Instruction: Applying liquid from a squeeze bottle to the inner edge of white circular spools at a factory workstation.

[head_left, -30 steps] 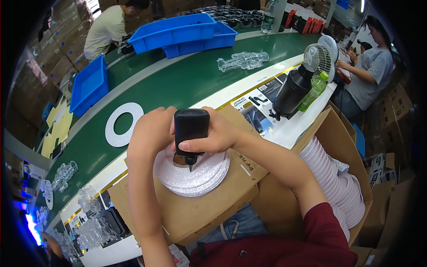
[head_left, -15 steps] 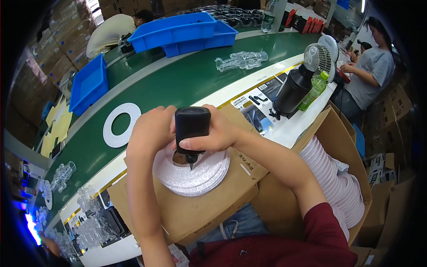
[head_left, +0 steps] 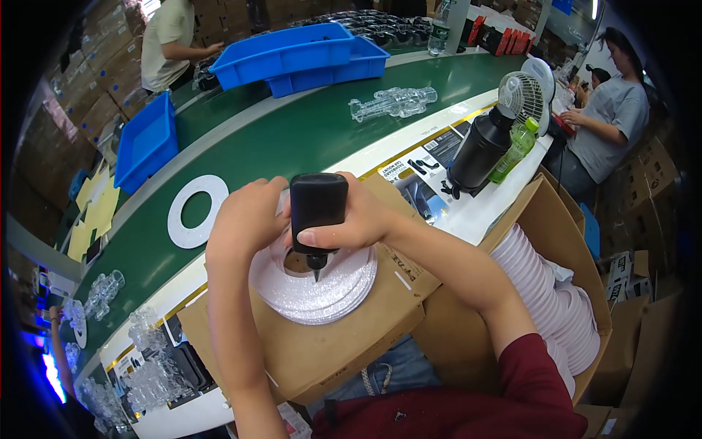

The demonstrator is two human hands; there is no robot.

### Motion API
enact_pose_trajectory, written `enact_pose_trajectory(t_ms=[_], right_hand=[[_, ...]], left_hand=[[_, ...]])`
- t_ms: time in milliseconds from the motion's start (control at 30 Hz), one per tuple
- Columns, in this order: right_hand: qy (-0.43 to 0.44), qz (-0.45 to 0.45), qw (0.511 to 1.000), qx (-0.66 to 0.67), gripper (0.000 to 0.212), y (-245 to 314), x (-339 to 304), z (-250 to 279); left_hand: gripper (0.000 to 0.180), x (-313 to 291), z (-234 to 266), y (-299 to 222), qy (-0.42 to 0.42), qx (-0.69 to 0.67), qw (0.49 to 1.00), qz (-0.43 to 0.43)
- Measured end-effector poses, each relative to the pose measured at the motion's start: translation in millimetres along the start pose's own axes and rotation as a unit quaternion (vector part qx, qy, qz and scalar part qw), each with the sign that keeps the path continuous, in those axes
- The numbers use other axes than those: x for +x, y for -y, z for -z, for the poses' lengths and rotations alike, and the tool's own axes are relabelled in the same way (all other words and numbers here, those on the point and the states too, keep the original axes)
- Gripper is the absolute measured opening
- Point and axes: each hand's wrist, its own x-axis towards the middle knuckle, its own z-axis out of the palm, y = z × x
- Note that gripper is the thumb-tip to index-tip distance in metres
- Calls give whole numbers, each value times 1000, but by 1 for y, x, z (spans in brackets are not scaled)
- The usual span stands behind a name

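Observation:
My right hand (head_left: 358,214) grips a black squeeze bottle (head_left: 319,199), nozzle down. Its tip is over a stack of flat, glittery white rings (head_left: 322,304), close to their upper surface; I cannot tell whether it touches. The rings lie on a brown cardboard box (head_left: 365,329) in front of me. My left hand (head_left: 248,212) is bent over the far left side of the stack, its fingers closed at a white ring's edge and partly hidden by the bottle and the hand itself. Another flat white ring (head_left: 175,219) lies alone on the green conveyor belt beyond my left hand.
At right, an open carton (head_left: 545,194) holds many stacked white rings (head_left: 548,293). A black bottle (head_left: 479,150), green drink bottle (head_left: 518,150) and fan (head_left: 521,95) stand on the white ledge. Clear plastic packs (head_left: 395,104) and blue trays (head_left: 292,55) are on the belt. Co-workers stand nearby.
My hands and the squeeze bottle have barely moved, the bottle shifting very slightly right. The clear pack and the lone ring on the belt slid slightly left. The person at far left straightened up.

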Motion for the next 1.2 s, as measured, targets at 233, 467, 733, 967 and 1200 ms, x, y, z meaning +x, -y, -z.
enact_pose_trajectory(t_ms=[233, 467, 733, 967, 1200], right_hand=[[-15, -6, 999, 40, 36, 10, -1, 4], [-60, -11, 990, -126, 34, 17, -4, 11], [-52, -13, 988, -143, 33, 16, -5, 15], [-61, -12, 981, -184, 33, 26, -5, 8], [-37, 14, 987, -157, 30, 15, -3, 11]], left_hand=[[35, 1, 3, 3, 7, 13, 1000, -11], [35, 0, 0, 1, -3, 19, 1000, -24], [34, 0, 3, -3, 6, 20, 1000, -13], [34, 1, -1, 0, 13, 8, 1000, -14], [32, 3, -4, 0, 14, -4, 1000, -18]])
